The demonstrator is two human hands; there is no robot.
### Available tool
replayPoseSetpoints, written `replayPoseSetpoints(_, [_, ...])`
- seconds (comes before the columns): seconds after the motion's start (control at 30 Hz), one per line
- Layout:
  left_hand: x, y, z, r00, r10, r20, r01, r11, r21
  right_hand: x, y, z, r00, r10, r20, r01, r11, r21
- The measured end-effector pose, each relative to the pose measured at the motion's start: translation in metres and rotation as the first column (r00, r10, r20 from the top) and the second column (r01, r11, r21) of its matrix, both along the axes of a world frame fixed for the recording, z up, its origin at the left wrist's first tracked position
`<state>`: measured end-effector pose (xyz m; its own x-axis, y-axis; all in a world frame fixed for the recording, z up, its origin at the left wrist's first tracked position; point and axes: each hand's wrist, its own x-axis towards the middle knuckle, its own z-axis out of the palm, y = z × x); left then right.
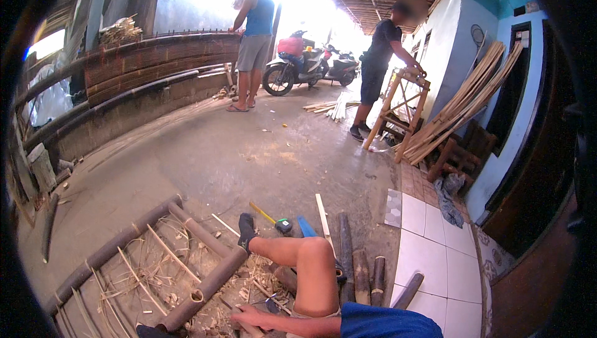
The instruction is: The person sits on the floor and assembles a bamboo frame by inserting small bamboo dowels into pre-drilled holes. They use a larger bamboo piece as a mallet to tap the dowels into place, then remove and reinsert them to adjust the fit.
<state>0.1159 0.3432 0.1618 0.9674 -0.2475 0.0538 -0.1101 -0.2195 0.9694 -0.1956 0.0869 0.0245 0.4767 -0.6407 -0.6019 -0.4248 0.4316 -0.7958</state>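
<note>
My right hand (250,317) is low in the picture, beside my bent knee (316,263), with its fingers closed. What it holds is too small to make out; a thin dark end shows at its upper left, and a pale piece lies under the fingers. My left hand is out of view. To the left rests a bamboo frame (118,248) of thick brown poles. The cut end of one pole (197,296) faces up near my hand. Thin split strips (142,281) lie across the frame's inside, among shavings.
Ahead are a tape measure (283,225), a blue tool (306,226) and several bamboo lengths (346,257). White tiles (423,263) lie right. Farther off, one person (256,18) stands by a bamboo screen, another (384,46) at a bamboo stand (398,111). Motorbikes (298,67) stand behind.
</note>
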Motion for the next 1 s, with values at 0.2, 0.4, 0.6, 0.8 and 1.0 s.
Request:
replayPoseSetpoints(0.2, [0.011,0.028,0.022,1.0,0.017,0.02,-0.016,0.997,-0.078,0.09,-0.011,0.181,0.838,0.282,0.466,0.001,0.855,-0.519])
replayPoseSetpoints(0.4, [0.019,0.029,0.078,0.906,-0.235,0.351,0.327,0.916,-0.233,0.178,0.048,0.307,0.454,0.76,0.465,-0.224,0.602,-0.766])
replayPoseSetpoints(0.6, [-0.047,0.025,0.127,0.962,-0.058,-0.267,-0.127,0.769,-0.627,0.208,0.124,0.339,0.334,0.939,0.078,-0.373,0.208,-0.904])
replayPoseSetpoints(0.8, [-0.067,0.112,0.087,0.949,0.05,-0.311,-0.254,0.705,-0.662,0.174,0.1,0.311,0.435,0.899,0.054,-0.345,0.222,-0.912])
replayPoseSetpoints(1.0, [-0.062,0.258,0.014,0.716,0.625,-0.312,-0.639,0.767,0.069,0.122,0.025,0.269,0.816,0.515,0.264,-0.232,0.708,-0.667])
